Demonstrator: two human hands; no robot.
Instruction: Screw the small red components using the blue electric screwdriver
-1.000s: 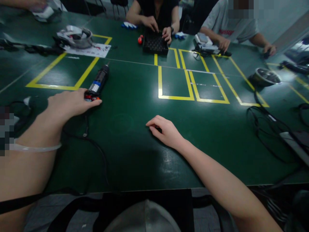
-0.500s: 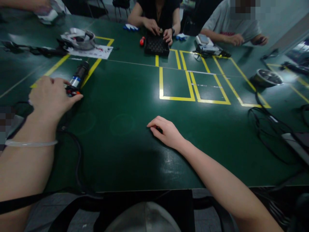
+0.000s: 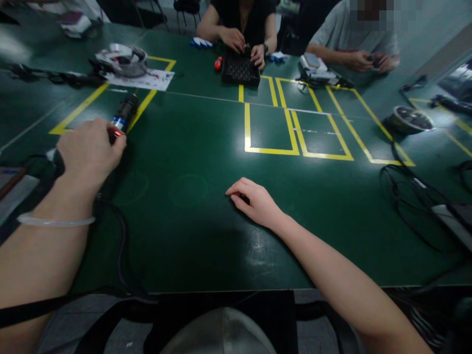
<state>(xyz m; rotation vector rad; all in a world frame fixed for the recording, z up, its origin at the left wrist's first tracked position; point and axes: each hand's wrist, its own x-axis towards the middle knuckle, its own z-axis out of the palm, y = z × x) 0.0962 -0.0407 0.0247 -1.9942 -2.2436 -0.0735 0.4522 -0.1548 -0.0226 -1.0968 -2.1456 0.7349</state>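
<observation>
My left hand (image 3: 88,152) is closed around the rear of an electric screwdriver (image 3: 125,107) at the left of the table. Its black front end, blue-and-silver band and a bit of red show past my fingers, and a thin bit points away from me. My palm hides the rest of its body. Near the table's middle, my right hand (image 3: 256,201) rests on the green surface with its fingers curled and the thumb close to the index fingertip. Nothing shows between them.
Yellow tape (image 3: 273,150) marks rectangles on the green table (image 3: 191,236). Beyond them a person handles small parts over a black tray (image 3: 241,69). Tape rolls on a paper sheet (image 3: 158,80) lie at the far left. Black cables (image 3: 409,196) and a round metal bowl (image 3: 411,119) are at right.
My left hand has shifted slightly right and forward and its fingers have closed over the screwdriver's rear. My right hand stays put.
</observation>
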